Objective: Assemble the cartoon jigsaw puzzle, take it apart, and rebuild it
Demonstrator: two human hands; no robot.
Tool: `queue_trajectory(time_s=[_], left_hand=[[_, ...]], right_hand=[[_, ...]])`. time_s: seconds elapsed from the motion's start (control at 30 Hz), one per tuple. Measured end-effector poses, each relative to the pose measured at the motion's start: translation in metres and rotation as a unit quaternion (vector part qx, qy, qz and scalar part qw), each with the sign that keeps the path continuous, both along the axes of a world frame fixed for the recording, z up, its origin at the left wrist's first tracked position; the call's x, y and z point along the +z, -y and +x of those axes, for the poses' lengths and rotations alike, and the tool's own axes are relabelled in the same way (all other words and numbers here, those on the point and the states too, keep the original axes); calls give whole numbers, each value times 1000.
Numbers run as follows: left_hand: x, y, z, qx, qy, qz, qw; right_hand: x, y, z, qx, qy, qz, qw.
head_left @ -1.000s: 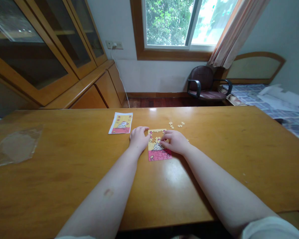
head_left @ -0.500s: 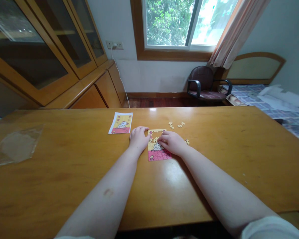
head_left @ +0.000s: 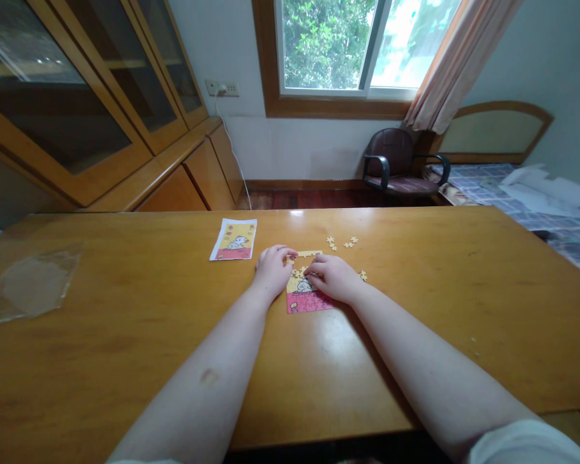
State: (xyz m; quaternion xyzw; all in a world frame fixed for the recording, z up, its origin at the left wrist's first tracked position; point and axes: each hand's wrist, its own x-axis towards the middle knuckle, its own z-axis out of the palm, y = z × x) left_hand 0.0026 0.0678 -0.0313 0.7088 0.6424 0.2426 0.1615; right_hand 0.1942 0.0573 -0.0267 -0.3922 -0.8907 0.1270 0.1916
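A small jigsaw puzzle [head_left: 310,303] lies on the table, pink at the bottom and yellow above, with a white cartoon animal in the middle. Its upper part has a gap inside the yellow border. My left hand [head_left: 273,267] rests at the puzzle's upper left edge, its fingers reaching over the corner and its thumb apart below them. Over the puzzle's right side, my right hand [head_left: 336,277] has its fingertips pinched together at the gap, on what seems to be a puzzle piece; the fingers mostly hide it. Loose puzzle pieces [head_left: 350,242] lie beyond my right hand.
A reference picture [head_left: 234,241] of the same design lies left of the puzzle. At the table's far left is a clear plastic bag [head_left: 31,283]. One more loose piece [head_left: 363,275] sits beside my right wrist. Past the wooden table [head_left: 149,290] stand a chair [head_left: 396,161] and a cabinet.
My left hand has shifted slightly to the right, its fingers now further over the puzzle's upper left corner. My right hand has hardly moved.
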Motion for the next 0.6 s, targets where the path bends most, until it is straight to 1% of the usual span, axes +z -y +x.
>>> queue_trajectory(time_s=[0.13, 0.23, 0.6], left_hand=[[-3, -1, -1, 3, 7, -3, 1000], [-3, -1, -2, 7, 8, -4, 1000], [0, 2, 1, -3, -25, -43, 999]], right_hand=[[2, 1, 0, 5, -11, 8, 1000], [4, 1, 0, 20, -18, 9, 1000], [2, 1, 0, 26, -34, 10, 999]])
